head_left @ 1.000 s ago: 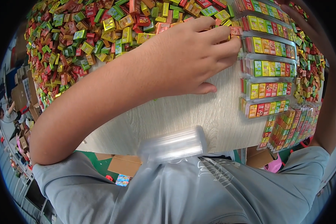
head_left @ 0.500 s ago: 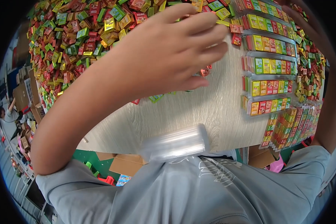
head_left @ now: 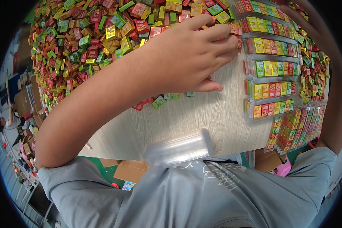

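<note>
My left hand (head_left: pixel 199 57) stretches over the table, palm down, with its fingers spread and slightly bent. Its fingertips are beside a small red box (head_left: pixel 236 29) near the tray column; whether they touch it is hard to tell. Beneath the forearm lie several loose boxes, among them a green one (head_left: pixel 159 102). My right hand (head_left: pixel 292 11) is at the upper right rim by the far trays, dark and mostly cut off, so its fingers do not show. Clear plastic trays (head_left: pixel 271 79) filled with rows of coloured little boxes stand in a column at right.
A large heap of small coloured boxes (head_left: pixel 83 41) covers the left and far table. A second heap (head_left: pixel 314 64) lies beyond the trays. Stacked filled packs (head_left: pixel 302 127) stand at the near right. Empty clear trays (head_left: pixel 180 148) rest at the front edge, against my shirt.
My left hand has shifted a little to the right and nearer to me, and its fingertips have come up to the red boxes. The empty trays lie where they were.
</note>
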Motion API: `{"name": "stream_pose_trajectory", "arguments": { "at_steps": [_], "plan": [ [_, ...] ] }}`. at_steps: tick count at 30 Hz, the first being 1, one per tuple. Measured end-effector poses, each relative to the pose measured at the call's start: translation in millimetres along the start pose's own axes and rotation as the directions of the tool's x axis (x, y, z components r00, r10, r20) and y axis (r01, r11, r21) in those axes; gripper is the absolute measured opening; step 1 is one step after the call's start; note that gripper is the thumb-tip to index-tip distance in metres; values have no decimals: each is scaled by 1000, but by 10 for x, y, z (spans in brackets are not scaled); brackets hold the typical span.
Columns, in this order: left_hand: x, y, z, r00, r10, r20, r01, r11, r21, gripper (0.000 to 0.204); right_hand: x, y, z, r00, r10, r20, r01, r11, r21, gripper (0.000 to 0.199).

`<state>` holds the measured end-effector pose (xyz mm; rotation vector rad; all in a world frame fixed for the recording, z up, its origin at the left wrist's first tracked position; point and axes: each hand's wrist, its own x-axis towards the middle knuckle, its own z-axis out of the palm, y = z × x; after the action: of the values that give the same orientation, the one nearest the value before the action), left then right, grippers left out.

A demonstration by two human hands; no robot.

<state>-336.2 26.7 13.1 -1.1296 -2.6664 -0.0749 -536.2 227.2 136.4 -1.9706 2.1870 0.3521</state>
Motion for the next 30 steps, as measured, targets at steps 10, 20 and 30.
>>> {"name": "stream_pose_trajectory", "arguments": {
  "at_steps": [10, 20, 30],
  "plan": [
    [93, -15, -4, 998, -8, -59, 8, 1000, -3, 59, 65, 17, -99, 999, -31, -21, 32, 997, 77, 18],
    [-223, -31, -457, 970, -148, 190, 155, 988, -20, 69, 5, 197, 14, 998, 38, 54, -46, 989, 140, 16],
    [59, -256, 10, 998, 42, -46, -27, 960, 280, 63, -104, -88, 95, 991, 58, -119, -36, 983, 181, 18]
  ]
}}
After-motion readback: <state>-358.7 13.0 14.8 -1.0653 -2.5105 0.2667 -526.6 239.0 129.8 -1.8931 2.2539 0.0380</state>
